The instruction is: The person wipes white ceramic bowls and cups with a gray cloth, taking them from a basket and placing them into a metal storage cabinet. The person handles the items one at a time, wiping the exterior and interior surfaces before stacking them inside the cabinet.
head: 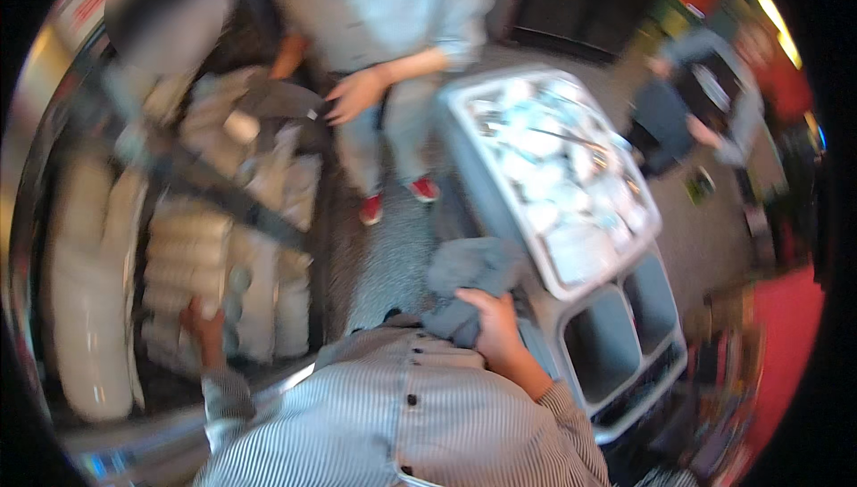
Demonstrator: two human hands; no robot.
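Note:
My right hand [497,329] grips a bunched grey cloth [472,276] in front of my striped shirt, beside a grey cart. On the left, my left hand [202,329] reaches in among stacks of white crockery [187,239] on a shelf. Its thumb and fingers look spread around something pale, but blur hides whether it holds anything. More white stacks [87,286] stand behind a divider at the far left. On the right, a grey tub [462,145] is heaped with white dishes [542,159] and some metal cutlery.
Beside the tub sit deep grey bins [602,343]. Ahead stands a person [375,11] in red shoes, one hand near a dark cloth [284,109] on the shelf. Another person [703,92] is at the far right. A dark post [227,199] crosses the shelf front.

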